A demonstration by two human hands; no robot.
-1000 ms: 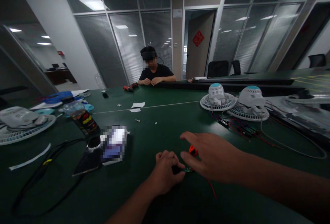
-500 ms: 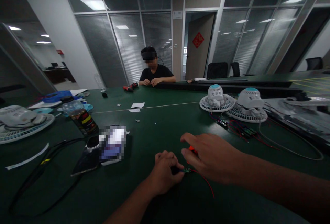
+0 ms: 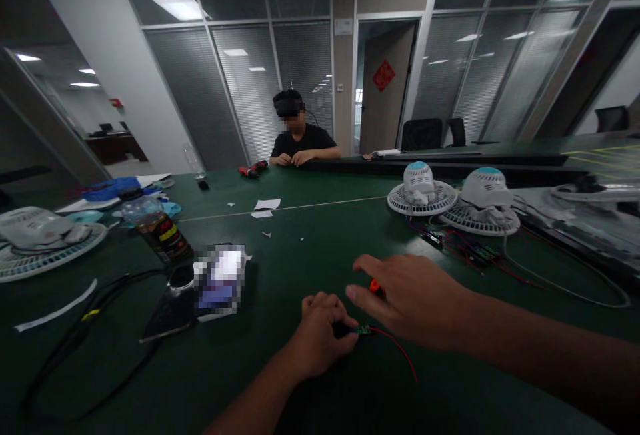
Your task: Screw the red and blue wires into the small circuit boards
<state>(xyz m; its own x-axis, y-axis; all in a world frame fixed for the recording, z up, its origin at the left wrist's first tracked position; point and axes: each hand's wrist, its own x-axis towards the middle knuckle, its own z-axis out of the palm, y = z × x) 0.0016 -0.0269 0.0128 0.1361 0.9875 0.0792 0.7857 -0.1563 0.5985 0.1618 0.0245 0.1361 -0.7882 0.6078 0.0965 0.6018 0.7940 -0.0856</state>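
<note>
At the near edge of the table [image 3: 310, 395], a small green circuit board [image 3: 364, 329] sits low beside the worker's fingertips, and I take every other place from it. Just left of the board is the left hand [image 3: 327, 335], pinching its end between thumb and fingers. Above and to the right hovers the right hand [image 3: 415, 298], thumb and forefinger spread well apart. Behind that thumb, just beyond the board, shows a small orange object [image 3: 376, 286]; from where I stand, I can't tell whether the hidden fingers hold it. A thin red wire [image 3: 403, 349] runs from the board's right end, curving toward the worker.

Further left of the board lie a black smartphone [image 3: 167, 315], a blurred-out item beside it, and a looped black cable [image 3: 60, 355] with a yellow band. Beyond the phone leans a labelled drink bottle [image 3: 163, 231], with a white fan unit [image 3: 45, 228] past it at the far left.

Beyond the board and to its right, two more white fan units [image 3: 423, 188] rest near a tangle of wires and circuit boards [image 3: 477, 251]. Straight beyond it, paper scraps [image 3: 267, 205] lie on the tabletop, and across the table sits a co-worker [image 3: 310, 145] in a black shirt and headset, both hands close together.
</note>
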